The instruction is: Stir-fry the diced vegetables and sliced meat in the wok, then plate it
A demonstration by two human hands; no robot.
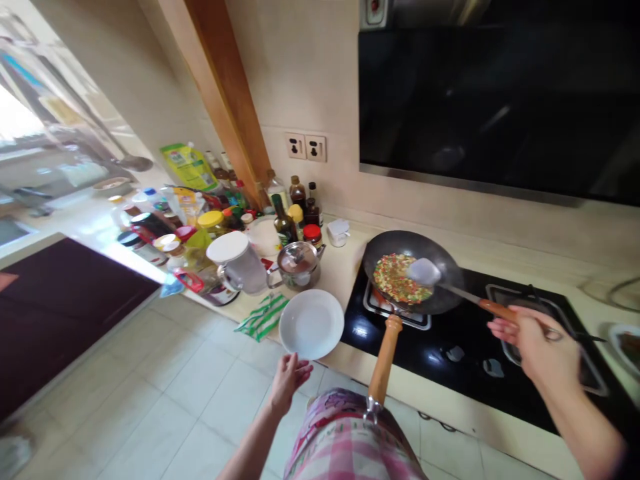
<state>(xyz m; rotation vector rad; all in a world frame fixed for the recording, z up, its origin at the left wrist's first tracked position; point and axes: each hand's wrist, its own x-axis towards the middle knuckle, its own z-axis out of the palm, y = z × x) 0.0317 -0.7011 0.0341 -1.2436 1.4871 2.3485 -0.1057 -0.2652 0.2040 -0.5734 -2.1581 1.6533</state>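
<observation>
My right hand [545, 347] is closed round the wooden handle of a metal spatula [425, 272]. The spatula's blade rests among finely chopped red, green and pale food [400, 283] in a dark wok [447, 293]. The wok stands on the left burner, its wooden handle [385, 360] pointing toward me. Below the near rim of a white plate [313, 323], my left hand [290, 380] is held with loosely bent fingers, apparently holding nothing. Its fingertips are very close to the rim; whether they touch it I cannot tell.
Left of the plate lie a green-striped packet [264, 317], a steel pot [299, 270] and a white-lidded clear jug [240, 263]. Several bottles and jars crowd the counter behind. A dark range hood [480, 113] overhangs the black stove [415, 353]. Another bowl [617, 333] sits far right.
</observation>
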